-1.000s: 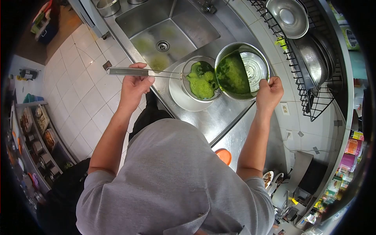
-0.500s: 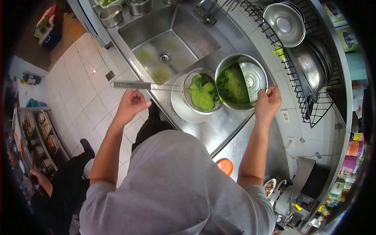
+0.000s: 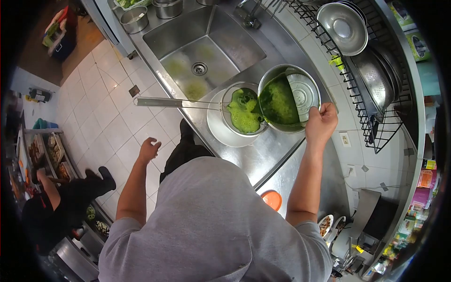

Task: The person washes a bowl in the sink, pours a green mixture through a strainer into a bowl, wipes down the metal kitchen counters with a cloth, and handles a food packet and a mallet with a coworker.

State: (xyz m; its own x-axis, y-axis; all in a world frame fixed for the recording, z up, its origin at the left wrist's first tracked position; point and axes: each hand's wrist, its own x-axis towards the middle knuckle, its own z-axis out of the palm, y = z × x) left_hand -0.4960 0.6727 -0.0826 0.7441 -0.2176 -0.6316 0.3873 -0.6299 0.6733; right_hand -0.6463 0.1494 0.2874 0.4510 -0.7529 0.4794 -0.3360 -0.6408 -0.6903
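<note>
Beside the sink (image 3: pixel 202 42), right-hand fingers (image 3: pixel 315 112) grip the tilted pot (image 3: pixel 289 96); left fingers (image 3: pixel 149 149) seemingly spread.

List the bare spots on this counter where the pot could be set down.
Bare steel lies on the counter between the white bowl and the orange lid. The sink basin is bare too. The dish rack is crowded; the strainer fills the bowl.

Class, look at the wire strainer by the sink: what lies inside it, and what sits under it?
Inside the strainer lies bright green pulp. Under it sits a white bowl; the bowl's contents are covered.
</note>
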